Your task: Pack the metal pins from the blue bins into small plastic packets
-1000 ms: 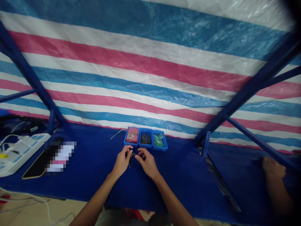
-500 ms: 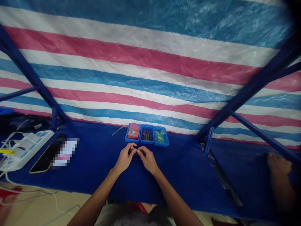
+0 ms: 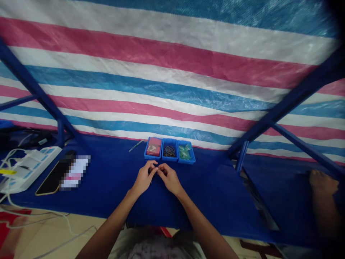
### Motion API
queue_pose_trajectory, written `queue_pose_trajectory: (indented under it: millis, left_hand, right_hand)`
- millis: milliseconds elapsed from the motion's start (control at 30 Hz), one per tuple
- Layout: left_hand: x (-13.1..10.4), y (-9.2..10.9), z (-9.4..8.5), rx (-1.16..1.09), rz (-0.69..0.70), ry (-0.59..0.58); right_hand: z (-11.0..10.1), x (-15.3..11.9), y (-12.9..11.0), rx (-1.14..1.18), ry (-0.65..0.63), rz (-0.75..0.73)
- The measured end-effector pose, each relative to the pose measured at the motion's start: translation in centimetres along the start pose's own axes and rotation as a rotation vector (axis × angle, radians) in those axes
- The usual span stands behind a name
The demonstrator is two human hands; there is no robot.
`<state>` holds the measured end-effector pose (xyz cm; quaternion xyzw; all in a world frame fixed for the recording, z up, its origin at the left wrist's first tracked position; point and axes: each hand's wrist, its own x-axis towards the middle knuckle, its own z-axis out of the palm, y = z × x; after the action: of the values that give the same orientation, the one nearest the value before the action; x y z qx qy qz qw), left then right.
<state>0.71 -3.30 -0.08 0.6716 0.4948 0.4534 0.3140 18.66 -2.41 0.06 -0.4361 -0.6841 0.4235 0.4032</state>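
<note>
My left hand (image 3: 144,177) and my right hand (image 3: 169,178) meet at the fingertips over the blue table, just in front of three small blue bins. Both are pinched closed around something too small to make out. The left bin (image 3: 153,148) has a red lining with small pale pieces on it. Dark screws or pins fill the middle bin (image 3: 169,150). In the right bin (image 3: 185,152) lie green pieces in what looks like clear plastic. A thin metal tool (image 3: 135,145) rests left of the bins.
A white power strip (image 3: 32,169) with cables, a dark phone (image 3: 55,176) and a blurred-out white item (image 3: 76,172) lie at the left. Blue frame bars (image 3: 269,118) slant up on both sides. Another person's hand (image 3: 323,182) is at the far right.
The camera view has shifted slightly. My fingertips have come closer together, the right ones now touching the left. The bins remain in place on the table.
</note>
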Motion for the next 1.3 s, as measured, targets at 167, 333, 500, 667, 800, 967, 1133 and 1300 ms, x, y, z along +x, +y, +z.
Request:
queue_pose_trajectory:
  millis: [167,333,500,667,800,967,1133,1300]
  left_hand:
    - [-0.1,0.1,0.0,0.002,-0.006,-0.027]
    - [0.0,0.1,0.0,-0.001,0.001,-0.051]
    - [0.0,0.2,-0.1,0.013,-0.011,-0.048]
    - [0.2,0.6,-0.2,0.070,0.048,-0.037]
    - [0.3,0.9,-0.2,0.094,0.090,-0.059]
    - [0.2,1.0,-0.1,0.089,0.072,-0.057]
    - [0.2,1.3,-0.1,0.084,0.070,-0.060]
    - [0.1,1.0,-0.2,0.116,0.079,-0.052]
  right_hand:
    - [0.1,-0.1,0.1,-0.062,0.014,-0.015]
    - [0.1,-0.2,0.0,-0.069,0.010,-0.037]
    - [-0.2,-0.2,-0.2,-0.038,0.007,-0.035]
    - [-0.5,0.0,-0.1,0.031,0.059,-0.012]
    - [-0.5,-0.1,0.0,0.032,0.079,-0.010]
    - [-0.5,-0.2,0.0,0.109,0.090,0.018]
    - [-0.5,-0.1,0.0,0.168,0.120,0.012]
    - [-0.7,-0.1,-0.1,0.314,0.221,0.047]
